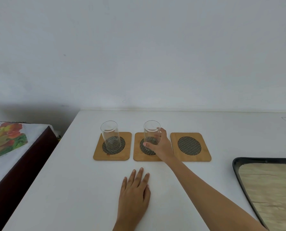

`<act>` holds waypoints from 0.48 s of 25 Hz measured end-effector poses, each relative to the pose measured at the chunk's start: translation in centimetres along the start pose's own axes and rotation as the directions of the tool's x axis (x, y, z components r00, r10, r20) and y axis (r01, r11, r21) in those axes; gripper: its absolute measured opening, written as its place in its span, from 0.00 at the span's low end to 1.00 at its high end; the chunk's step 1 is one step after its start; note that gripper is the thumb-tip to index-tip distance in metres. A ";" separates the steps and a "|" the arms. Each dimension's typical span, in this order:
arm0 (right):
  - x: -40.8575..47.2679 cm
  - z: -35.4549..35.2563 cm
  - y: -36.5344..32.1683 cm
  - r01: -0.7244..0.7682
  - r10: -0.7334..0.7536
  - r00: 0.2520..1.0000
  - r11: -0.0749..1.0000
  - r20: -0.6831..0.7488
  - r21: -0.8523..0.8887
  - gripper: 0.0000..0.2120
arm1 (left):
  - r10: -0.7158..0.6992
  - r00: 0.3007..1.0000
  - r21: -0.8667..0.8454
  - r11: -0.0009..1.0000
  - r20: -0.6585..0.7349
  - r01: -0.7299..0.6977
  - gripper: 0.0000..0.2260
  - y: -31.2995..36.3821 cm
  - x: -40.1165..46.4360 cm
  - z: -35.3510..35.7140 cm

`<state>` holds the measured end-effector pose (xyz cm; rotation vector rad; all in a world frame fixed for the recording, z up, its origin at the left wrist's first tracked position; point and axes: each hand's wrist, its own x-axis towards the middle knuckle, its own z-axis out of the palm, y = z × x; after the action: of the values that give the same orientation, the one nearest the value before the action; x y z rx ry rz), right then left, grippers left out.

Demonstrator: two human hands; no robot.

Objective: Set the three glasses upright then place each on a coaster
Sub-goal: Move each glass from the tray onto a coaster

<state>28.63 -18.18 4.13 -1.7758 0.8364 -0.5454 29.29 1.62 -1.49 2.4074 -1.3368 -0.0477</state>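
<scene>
My right hand (160, 145) grips the second glass (151, 133) upright on the middle coaster (137, 155); left of that coaster, the first glass (109, 135) stands on its own coaster (112, 156); my left hand (135, 189) lies flat, fingers spread

Soft even daylight, faint shadows (darkest at left wall), wide-angle bending at edges, slight overall blur
</scene>
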 end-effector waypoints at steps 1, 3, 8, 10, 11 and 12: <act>-0.4 -0.3 -0.1 -0.009 0.009 1.000 1.000 0.003 -0.020 0.45 | 0.002 1.000 0.006 1.000 0.004 -0.002 0.19 0.0 0.0 -0.1; -1.4 -1.4 -0.2 -0.043 0.041 0.999 0.996 -0.031 -0.079 0.43 | 0.009 1.000 0.021 1.000 0.012 -0.009 0.20 0.1 -0.1 -0.4; -5.0 -6.9 0.4 -0.081 0.072 0.984 0.995 -0.165 -0.054 0.26 | -0.017 1.000 0.069 0.998 0.011 0.016 0.23 0.4 -0.1 -0.2; -7.0 -10.3 0.3 -0.055 0.043 0.979 0.997 -0.198 -0.057 0.20 | -0.022 1.000 0.100 0.995 0.015 0.021 0.24 0.5 -0.1 -0.1; -8.1 -12.2 0.2 -0.029 0.013 0.975 0.997 -0.222 -0.070 0.20 | -0.020 1.000 0.112 0.994 0.020 0.017 0.24 0.5 -0.1 -0.1; -9.2 -14.3 0.2 -0.003 -0.020 0.967 0.996 -0.253 -0.090 0.21 | -0.015 1.000 0.122 0.992 0.024 0.012 0.25 0.6 -0.1 -0.1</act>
<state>12.53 -20.12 9.11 -1.8150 1.0445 -0.7630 28.82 1.43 -1.23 2.5247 -1.3708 0.0005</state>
